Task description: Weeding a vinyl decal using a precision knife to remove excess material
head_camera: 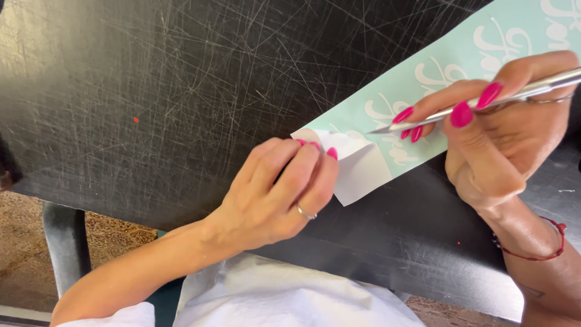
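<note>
A long pale green vinyl strip (466, 51) with white cut-out lettering lies diagonally on a scratched black table (181, 91). Its near end is peeled up, showing a folded white flap (360, 166). My left hand (281, 188), with a ring and pink nails, presses its fingertips onto that flap. A thin silver craft knife (478, 108) is held pen-style in my right hand (502, 136), blade tip pointing left just above the strip near the peeled end.
The table's near edge runs diagonally below my hands. White cloth (272, 300) covers my lap beneath it. A dark chair leg (66, 245) and patterned floor (118, 236) show at lower left. A red cord bracelet (548, 248) circles my right wrist.
</note>
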